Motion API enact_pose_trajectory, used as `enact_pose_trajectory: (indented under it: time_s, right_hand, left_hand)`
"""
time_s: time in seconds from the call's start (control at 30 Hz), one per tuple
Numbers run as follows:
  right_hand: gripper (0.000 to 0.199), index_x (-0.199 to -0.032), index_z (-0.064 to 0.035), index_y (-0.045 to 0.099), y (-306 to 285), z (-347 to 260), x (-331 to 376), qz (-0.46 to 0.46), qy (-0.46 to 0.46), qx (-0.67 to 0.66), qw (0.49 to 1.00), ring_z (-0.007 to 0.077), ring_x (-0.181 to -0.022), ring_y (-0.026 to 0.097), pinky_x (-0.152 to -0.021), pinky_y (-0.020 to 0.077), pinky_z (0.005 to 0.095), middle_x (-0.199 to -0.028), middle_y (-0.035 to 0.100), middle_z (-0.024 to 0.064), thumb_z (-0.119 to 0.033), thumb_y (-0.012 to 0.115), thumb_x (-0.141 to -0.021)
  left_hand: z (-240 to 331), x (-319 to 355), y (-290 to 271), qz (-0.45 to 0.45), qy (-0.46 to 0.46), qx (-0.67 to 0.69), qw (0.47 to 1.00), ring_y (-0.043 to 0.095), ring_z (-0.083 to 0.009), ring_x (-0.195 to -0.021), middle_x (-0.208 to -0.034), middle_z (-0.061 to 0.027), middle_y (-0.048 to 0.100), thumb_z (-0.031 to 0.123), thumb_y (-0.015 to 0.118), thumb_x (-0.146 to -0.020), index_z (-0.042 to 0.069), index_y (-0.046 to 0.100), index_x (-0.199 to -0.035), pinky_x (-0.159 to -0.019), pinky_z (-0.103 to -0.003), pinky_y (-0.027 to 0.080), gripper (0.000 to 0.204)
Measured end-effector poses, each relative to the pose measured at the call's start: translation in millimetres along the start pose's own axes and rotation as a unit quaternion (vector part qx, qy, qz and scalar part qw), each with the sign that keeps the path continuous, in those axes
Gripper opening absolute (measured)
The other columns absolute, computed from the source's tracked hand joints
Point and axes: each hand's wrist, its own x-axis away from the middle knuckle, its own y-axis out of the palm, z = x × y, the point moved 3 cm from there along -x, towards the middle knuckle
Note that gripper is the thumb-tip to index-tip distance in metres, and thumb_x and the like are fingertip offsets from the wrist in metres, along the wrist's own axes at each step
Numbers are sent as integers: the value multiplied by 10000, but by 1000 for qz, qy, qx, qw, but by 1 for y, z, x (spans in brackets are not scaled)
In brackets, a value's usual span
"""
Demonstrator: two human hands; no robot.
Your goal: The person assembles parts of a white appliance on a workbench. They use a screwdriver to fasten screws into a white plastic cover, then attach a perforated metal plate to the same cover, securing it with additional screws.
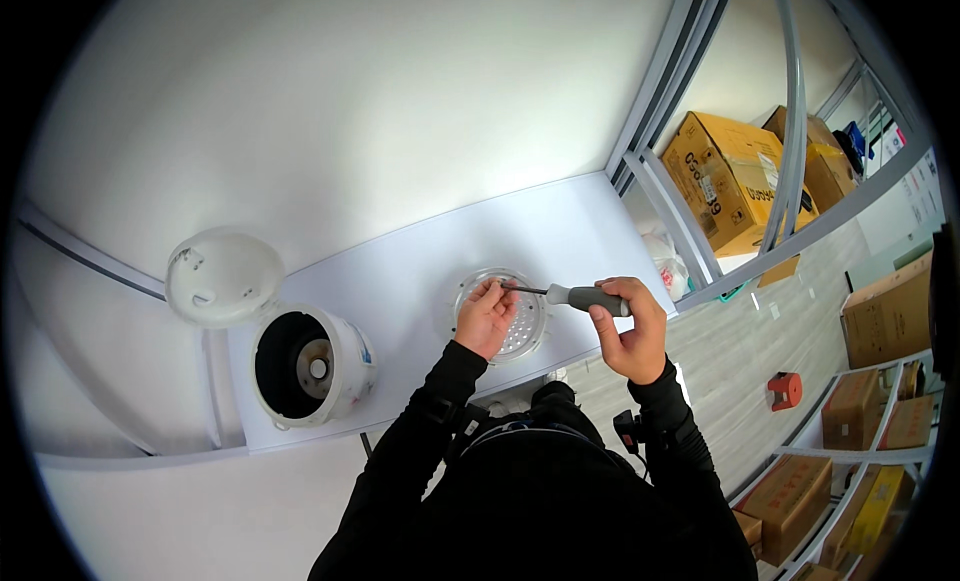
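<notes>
My right hand [635, 336] is closed round the grey handle of a screwdriver [585, 299], whose shaft points left. At the shaft's tip, the fingers of my left hand [486, 319] are pinched together. Whatever they hold is too small to make out. Beneath my left hand, a round, pale plate with many holes [522, 339] lies on the white table [400, 281]. To the left stands a white rice cooker [347, 366] with its lid [222, 278] swung up. Its dark inside shows a round metal plate with a central knob [318, 369], and no inner pot.
A white wall [350, 101] rises behind the table. Grey metal framing [680, 221] stands at its right end, with a large yellow-brown carton [725, 181] beyond. A red stool [785, 390] is on the floor at right, near shelves holding cartons [790, 501].
</notes>
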Motion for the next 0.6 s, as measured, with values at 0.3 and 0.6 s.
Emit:
enact_pose_trajectory:
  time_s: [0.3, 0.6]
  right_hand:
    - [277, -1147, 6, 653, -3, -6, 1, 11, 9, -1, 1000, 355, -965, 756, -862, 589, 382, -1083, 746, 200, -53, 800, -920]
    - [268, -1139, 4, 642, -15, -23, -3, -38, -13, 1, 999, 375, -986, 730, -859, 589, 393, -1130, 722, 221, -16, 772, -905]
  left_hand:
    - [3, 6, 1, -9, -4, 23, 1000, 739, -176, -1073, -1213, -67, 764, 129, 612, -1115, 133, 699, -1172, -889, -321, 594, 104]
    - [-5, 13, 6, -28, -26, 31, 999, 741, -175, -1064, -1259, -84, 746, 135, 607, -1121, 119, 688, -1195, -896, -332, 599, 111]
